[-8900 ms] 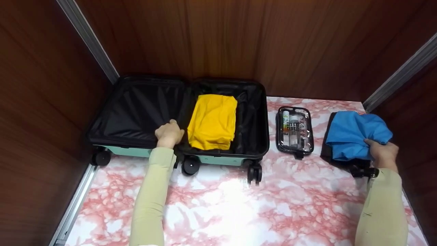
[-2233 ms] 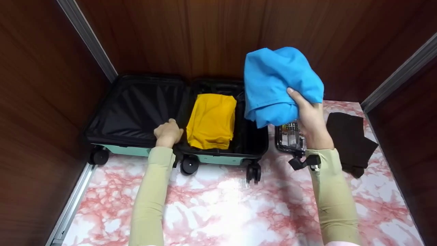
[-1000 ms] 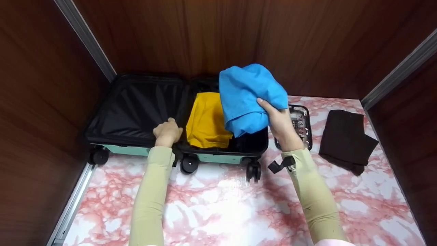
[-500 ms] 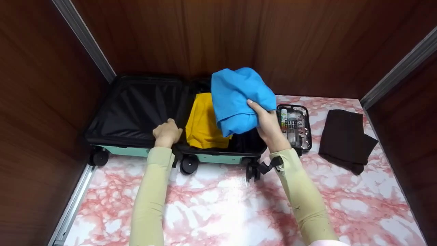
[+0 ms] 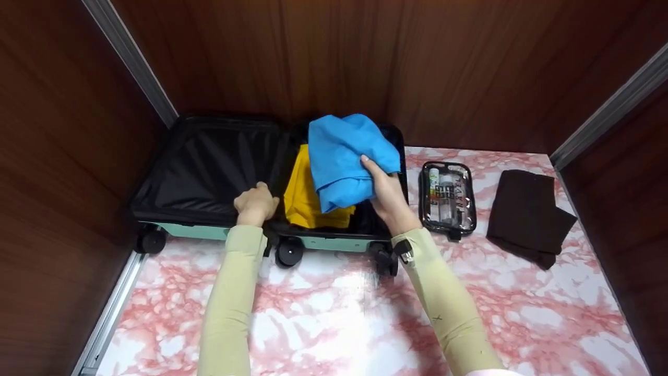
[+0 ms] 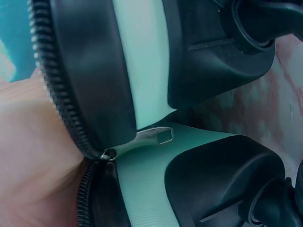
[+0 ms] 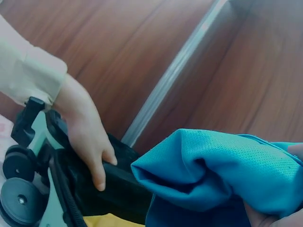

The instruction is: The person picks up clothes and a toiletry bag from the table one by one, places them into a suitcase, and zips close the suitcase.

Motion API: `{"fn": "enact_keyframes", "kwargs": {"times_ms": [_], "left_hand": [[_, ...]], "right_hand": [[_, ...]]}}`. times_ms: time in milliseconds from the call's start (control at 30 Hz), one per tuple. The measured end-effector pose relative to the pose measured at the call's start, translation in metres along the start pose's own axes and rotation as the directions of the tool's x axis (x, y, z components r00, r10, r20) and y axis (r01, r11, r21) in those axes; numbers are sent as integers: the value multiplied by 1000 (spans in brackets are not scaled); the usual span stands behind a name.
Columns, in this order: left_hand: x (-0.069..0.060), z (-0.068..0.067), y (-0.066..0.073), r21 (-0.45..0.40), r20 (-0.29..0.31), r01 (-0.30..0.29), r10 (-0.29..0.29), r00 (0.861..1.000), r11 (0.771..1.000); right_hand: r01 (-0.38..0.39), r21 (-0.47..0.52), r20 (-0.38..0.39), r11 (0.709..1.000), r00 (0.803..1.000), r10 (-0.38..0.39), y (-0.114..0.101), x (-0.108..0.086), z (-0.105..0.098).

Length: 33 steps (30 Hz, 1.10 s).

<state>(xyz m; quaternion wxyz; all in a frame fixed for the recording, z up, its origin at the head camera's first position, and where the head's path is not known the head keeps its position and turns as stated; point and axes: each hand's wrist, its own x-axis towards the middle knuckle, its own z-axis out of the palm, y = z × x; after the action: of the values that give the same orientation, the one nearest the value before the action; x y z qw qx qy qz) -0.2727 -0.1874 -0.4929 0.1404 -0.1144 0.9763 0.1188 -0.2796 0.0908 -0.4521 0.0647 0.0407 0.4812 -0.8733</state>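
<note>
A folded blue cloth garment is gripped in my right hand, thumb on top and fingers hidden beneath. It hangs over the right half of an open suitcase, mint green outside with a black lining. Under it a folded yellow cloth lies in that half, partly covered. My left hand holds the suitcase's middle edge between the two halves; the right wrist view shows its thumb and finger over the black ridge. In the left wrist view a zipper pull sits beside that hand.
Right of the suitcase lies a clear travel pouch with small bottles inside. Farther right is a folded dark garment. Brown wood-grain panels wall the back and sides. The suitcase wheels face the front on the marbled surface.
My right hand has lifted the blue garment off the dark garment, carried it left past the pouch and lowered it over the suitcase's right half. My left hand has stayed put.
</note>
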Motion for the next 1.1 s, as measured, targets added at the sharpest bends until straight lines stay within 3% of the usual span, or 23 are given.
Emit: {"fn": "enact_keyframes", "kwargs": {"times_ms": [133,667,867,1100], "left_hand": [[-1,1,-1,-5,-11,-1,1,1000,1000],[-4,1,0,11,-14,-4,4,1000,1000],[-3,2,-1,0,-10,4,-4,1000,1000],[-4,1,-1,-17,-31,-9,9,999,1000]], "right_hand": [[-28,-8,12,1000,1000,28,8,1,4],[-133,14,-70,991,989,134,33,2,22],[-141,33,-40,989,989,142,40,0,34],[-146,-16,-30,989,989,145,45,0,40]]}}
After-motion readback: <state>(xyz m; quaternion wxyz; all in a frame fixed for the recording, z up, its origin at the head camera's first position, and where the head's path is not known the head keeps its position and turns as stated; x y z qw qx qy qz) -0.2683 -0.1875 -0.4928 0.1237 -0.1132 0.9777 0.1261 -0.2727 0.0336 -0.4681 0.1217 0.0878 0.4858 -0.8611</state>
